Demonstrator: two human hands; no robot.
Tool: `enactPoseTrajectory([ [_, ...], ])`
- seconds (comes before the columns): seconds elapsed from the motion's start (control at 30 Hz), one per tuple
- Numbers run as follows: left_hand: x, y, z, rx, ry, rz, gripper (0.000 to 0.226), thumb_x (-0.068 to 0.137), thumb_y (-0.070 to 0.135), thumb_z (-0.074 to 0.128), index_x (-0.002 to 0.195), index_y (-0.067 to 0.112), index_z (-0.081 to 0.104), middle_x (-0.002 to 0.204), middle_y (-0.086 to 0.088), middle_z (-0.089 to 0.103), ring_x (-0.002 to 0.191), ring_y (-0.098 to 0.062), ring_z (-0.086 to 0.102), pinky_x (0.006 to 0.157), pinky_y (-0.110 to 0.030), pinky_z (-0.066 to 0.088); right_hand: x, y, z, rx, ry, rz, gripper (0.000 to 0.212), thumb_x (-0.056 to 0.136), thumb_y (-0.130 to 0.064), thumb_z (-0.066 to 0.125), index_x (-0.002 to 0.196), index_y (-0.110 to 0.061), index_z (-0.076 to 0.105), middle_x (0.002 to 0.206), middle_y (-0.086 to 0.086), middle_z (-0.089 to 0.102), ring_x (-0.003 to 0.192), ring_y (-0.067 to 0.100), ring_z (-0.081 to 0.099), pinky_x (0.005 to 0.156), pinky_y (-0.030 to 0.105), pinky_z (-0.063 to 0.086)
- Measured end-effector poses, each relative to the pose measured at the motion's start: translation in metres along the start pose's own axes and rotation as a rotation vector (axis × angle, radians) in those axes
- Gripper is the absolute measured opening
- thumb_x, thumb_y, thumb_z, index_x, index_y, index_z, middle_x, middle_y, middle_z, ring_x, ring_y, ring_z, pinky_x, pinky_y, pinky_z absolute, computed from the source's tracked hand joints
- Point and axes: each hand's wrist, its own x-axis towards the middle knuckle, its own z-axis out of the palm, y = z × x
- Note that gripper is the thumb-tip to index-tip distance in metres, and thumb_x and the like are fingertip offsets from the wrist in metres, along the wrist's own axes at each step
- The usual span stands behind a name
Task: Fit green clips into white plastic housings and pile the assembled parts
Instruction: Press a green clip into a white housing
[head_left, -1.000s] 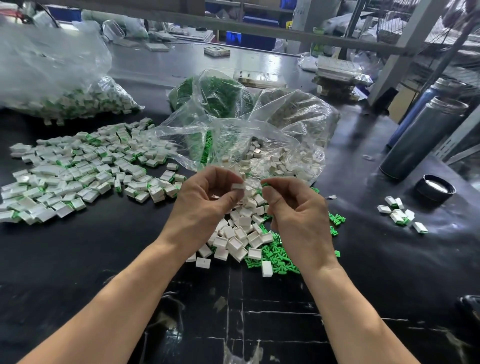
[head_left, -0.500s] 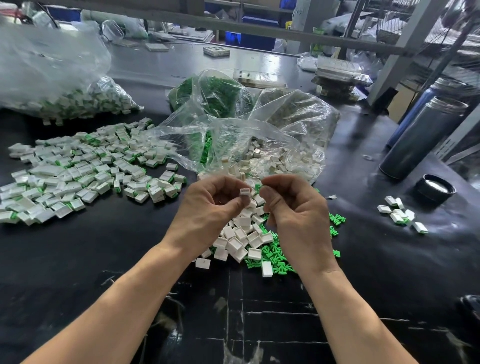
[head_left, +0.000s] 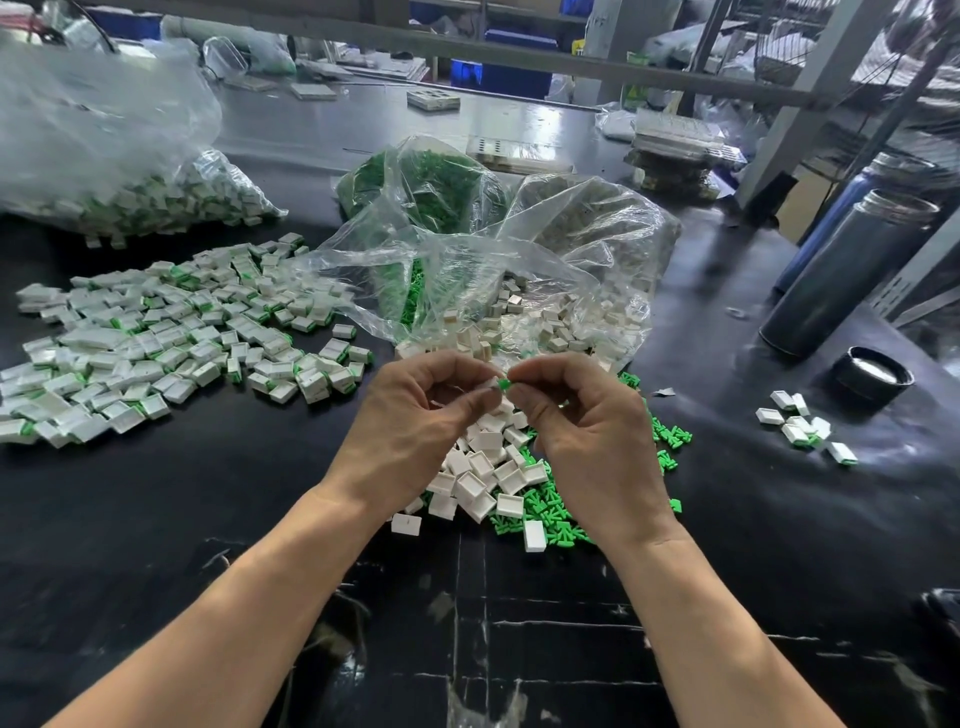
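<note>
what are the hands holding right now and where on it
The left hand pinches a white housing at its edge between thumb and fingertips; the right hand pinches a green clip by its rear end.

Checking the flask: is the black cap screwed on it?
No, the black cap lies on the table beside the open flask.

green clip (head_left: 503, 384), white housing (head_left: 490, 383)

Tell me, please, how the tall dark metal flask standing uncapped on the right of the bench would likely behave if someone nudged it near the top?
The flask stands tall on a narrow base, so a high nudge would probably tip it. Its round body would likely roll once down. With its cap lying off beside it, any contents could spill.
</note>
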Motion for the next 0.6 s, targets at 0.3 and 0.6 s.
enactPoseTrajectory([
  [0.3,-0.0011,-0.0034,0.0009,-0.02,-0.003,-0.005,0.017,0.09,0.006,0.074,0.1,0.018,0.078,0.082,-0.002,0.076,0.07,-0.021,0.071,0.065,-0.03,0.059,0.0008,0.0008,-0.002,0.053,-0.034,0.081,0.019,0.091,-0.01,0.077,0.096,-0.029,0.077,0.083,-0.014,0.074,0.072,0.004,0.066,0.069,0.027,0.053],
  [0.6,-0.0002,-0.0042,0.0018,-0.086,-0.009,-0.013,0.018,0.089,-0.003,0.073,0.1,0.01,0.077,0.086,-0.014,0.076,0.07,-0.021,0.068,0.068,-0.032,0.06,0.0007,0.0011,0.0008,0.105,-0.017,0.135,0.023,0.091,-0.007,0.076,0.09,-0.029,0.077,0.074,-0.008,0.073,0.062,0.006,0.061,0.059,0.028,0.055],
])
